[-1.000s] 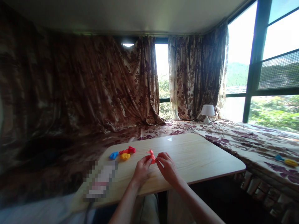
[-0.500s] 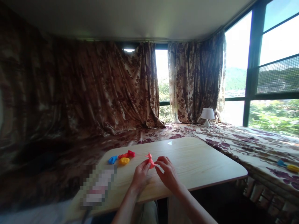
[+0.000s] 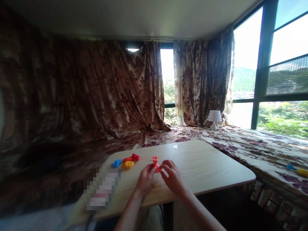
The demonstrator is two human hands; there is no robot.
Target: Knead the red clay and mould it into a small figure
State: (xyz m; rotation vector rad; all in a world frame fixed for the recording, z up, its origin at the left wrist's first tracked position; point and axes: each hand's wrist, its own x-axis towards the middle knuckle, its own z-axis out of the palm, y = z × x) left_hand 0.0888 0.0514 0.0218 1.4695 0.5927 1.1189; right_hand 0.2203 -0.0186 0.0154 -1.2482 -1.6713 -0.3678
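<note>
Between my hands, above the table, is a small coral-red piece of thin, crumpled material [image 3: 155, 159], pinched at its middle with a flared upper end. I cannot tell its exact kind. My left hand [image 3: 144, 178] grips its lower left side between thumb and fingers. From the right, the thumb and forefinger of my right hand [image 3: 173, 178] pinch its lower right edge. To the left on the table lie similar crumpled pieces: a blue one [image 3: 116, 163], a yellow one [image 3: 128, 164] and a red one [image 3: 135, 157] touching or close to each other.
The pale wood-grain table [image 3: 216, 170] has rounded corners. At its left lies a blurred-out flat object [image 3: 102, 192] with a dark cord. A white lamp [image 3: 214, 116] stands on the flowered cover behind. Another yellow piece [image 3: 302, 172] and a blue one [image 3: 291, 166] lie far right.
The coral-red piece was tilted and drawn out toward my right hand half a second ago; now it stands more upright. Both hands stay on it. The view has shifted slightly.
</note>
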